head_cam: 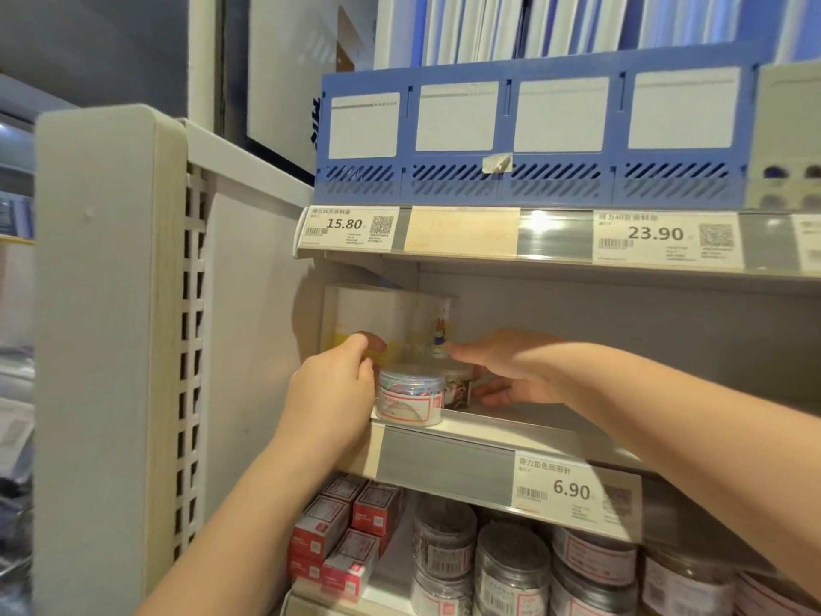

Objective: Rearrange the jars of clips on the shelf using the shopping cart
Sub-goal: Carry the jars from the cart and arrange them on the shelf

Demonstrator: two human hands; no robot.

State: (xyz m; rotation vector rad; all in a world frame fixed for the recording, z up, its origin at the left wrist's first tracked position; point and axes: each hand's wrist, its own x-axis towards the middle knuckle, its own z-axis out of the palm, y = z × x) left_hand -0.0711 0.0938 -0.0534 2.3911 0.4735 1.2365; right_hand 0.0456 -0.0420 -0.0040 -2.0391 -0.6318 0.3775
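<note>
Two squat round jars on the middle shelf (444,455), seen from the head camera. Nearer one, front jar (411,395): clear plastic cylinder packed with bright coloured wire clips, wrapped in a white label edged in red. Stands upright at the shelf's front lip, near its left end. Just behind and to its right, rear jar (460,384), same shape, mostly hidden.

Left grip (331,389) beside the front jar, fingers curled against its left wall, thumb lifted above. Cannot tell whether clamped or merely resting. Right grip (511,371) reaching in from the right, fingers at the rear jar's right side, thumb stretched over its lid. Again cannot tell if closed on it.

Behind both, pale glossy box (386,322) with a small cartoon figure, upright. Above, blue slotted plastic file tray (533,135) with blank white label windows. On the shelf's grey rail, price tag (573,489) reading 6.90. Below, clear lower jars (511,566) of dark metal clips, stacked two high, and red-and-white cardboard boxes (337,526) to their left. White lattice side panel (191,349) at far left.
</note>
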